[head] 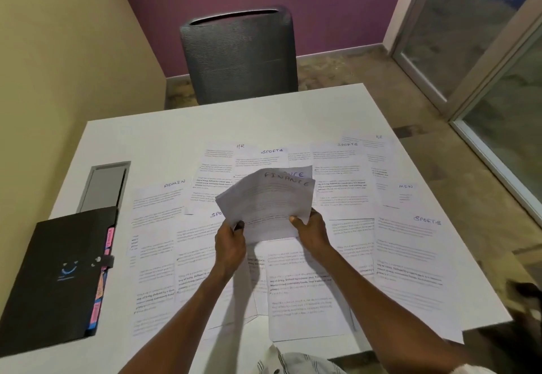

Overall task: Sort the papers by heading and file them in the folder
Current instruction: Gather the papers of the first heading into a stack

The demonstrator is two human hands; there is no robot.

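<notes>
Sheets headed FINANCE (265, 205), seemingly two, are pinched at their lower edge by left hand (230, 243) and right hand (312, 234). Many papers (410, 259) remain unsorted across the desk (140, 136); the folder (55, 274) lies closed at left.

Bare forearms (187, 309); a striped grey-white garment (296, 363) shows at the bottom edge.

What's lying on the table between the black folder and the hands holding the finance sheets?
In the head view, printed papers spread flat, one headed ADMIN, fill the stretch from the folder to the hands.
</notes>
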